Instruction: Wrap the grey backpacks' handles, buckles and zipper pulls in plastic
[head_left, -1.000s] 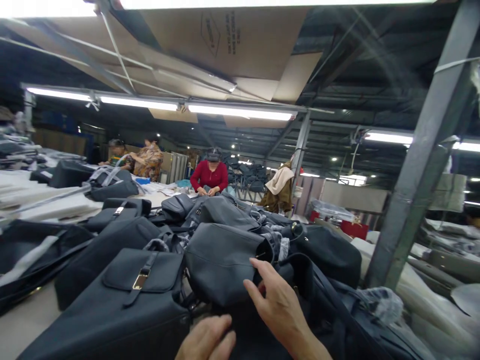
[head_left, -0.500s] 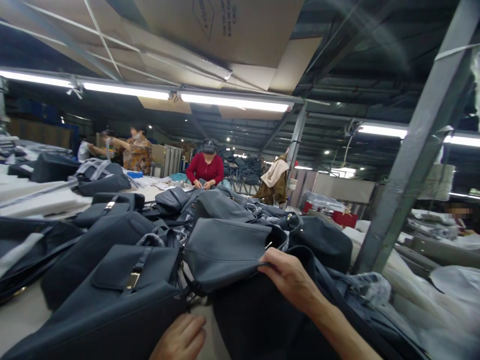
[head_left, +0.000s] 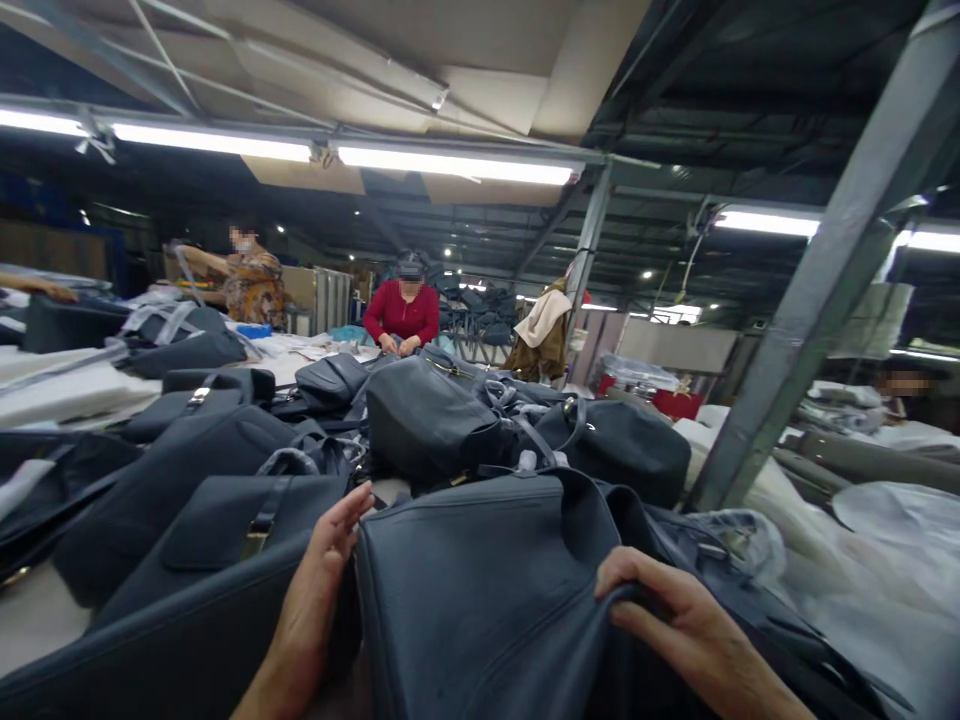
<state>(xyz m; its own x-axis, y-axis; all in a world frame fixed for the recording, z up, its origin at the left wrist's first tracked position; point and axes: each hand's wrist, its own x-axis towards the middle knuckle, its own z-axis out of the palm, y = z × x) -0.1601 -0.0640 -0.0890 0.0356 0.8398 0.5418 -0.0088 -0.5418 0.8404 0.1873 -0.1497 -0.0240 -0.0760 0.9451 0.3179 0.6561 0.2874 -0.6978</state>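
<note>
A dark grey leather bag (head_left: 472, 610) stands raised in front of me, its open top edge facing up. My right hand (head_left: 679, 625) grips the bag's soft upper edge on the right, with the fingers curled over it. My left hand (head_left: 315, 585) is against the bag's left side, its fingers spread and holding nothing I can see. To the left, a flap bag with a gold buckle (head_left: 225, 525) lies just beyond my left hand. The bag's lower part is cut off by the bottom of the view.
Several dark bags (head_left: 427, 420) lie heaped on the table ahead, with white padded sheets (head_left: 817, 520) to the right. A steel column (head_left: 802, 320) rises at right. Farther off, a person in a red top (head_left: 401, 312) works at the table, and another person in a patterned top (head_left: 251, 288) stands behind.
The grey bag has come up and closer to me. My left hand has risen from below to its left side. My right hand has moved down along the bag's edge.
</note>
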